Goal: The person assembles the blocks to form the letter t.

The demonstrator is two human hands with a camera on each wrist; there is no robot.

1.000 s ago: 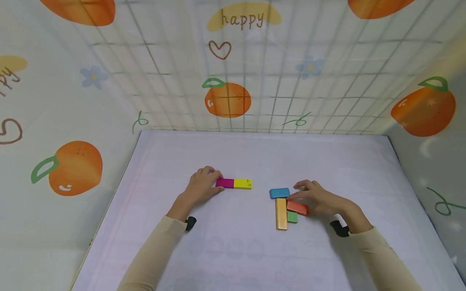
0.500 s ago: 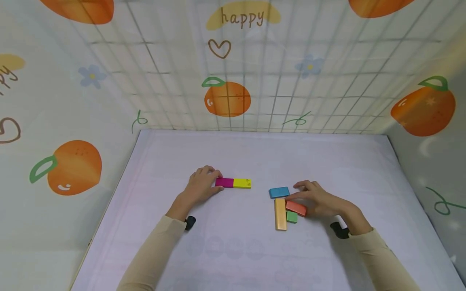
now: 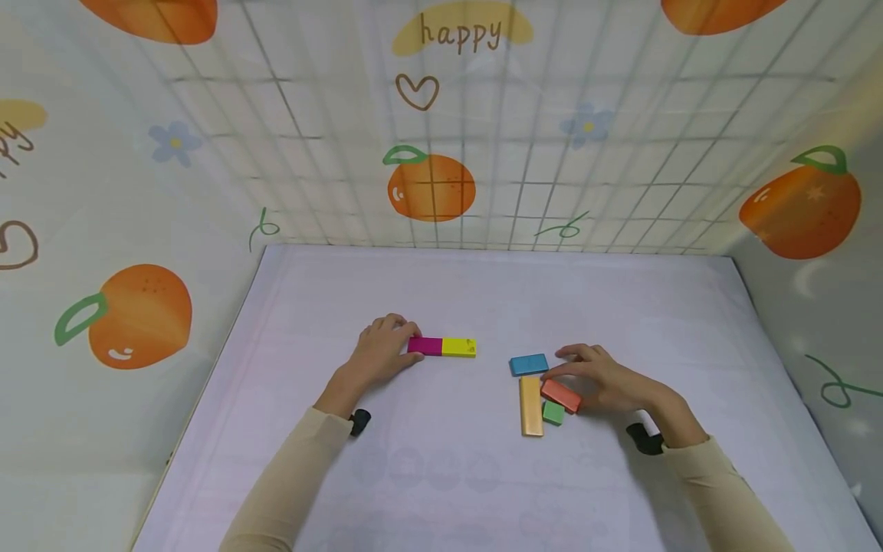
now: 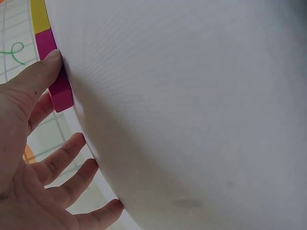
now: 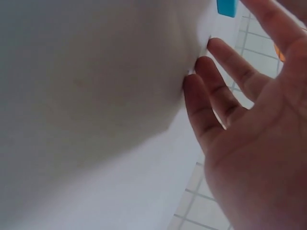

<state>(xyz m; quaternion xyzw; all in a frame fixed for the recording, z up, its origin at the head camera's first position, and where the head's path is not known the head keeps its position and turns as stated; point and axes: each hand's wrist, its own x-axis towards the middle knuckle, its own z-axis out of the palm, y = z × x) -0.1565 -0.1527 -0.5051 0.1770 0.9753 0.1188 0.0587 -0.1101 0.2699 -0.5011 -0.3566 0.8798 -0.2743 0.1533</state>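
My left hand (image 3: 379, 353) pinches a magenta block (image 3: 425, 347) between thumb and index finger. A yellow block (image 3: 458, 348) lies end to end with it; the left wrist view shows the thumb against the magenta block (image 4: 61, 93). At the right, my right hand (image 3: 607, 379) grips a tilted red block (image 3: 562, 396), its index finger at the far left end and the thumb largely hidden. Around it lie a blue block (image 3: 529, 365), an upright-running orange-yellow block (image 3: 531, 406) and a small green block (image 3: 553, 413). The right wrist view shows part of the blue block (image 5: 227, 7).
A white tabletop (image 3: 441, 475) carries all the blocks. Behind it and at both sides hang pale sheets printed with oranges, the back one (image 3: 497, 192) with a grid. Both wrists wear a small black device, one near the left sleeve (image 3: 297, 475).
The red block has turned slightly clockwise under my right hand, and the green block has turned with it. The blue block has tilted a little. My left hand has stayed still.
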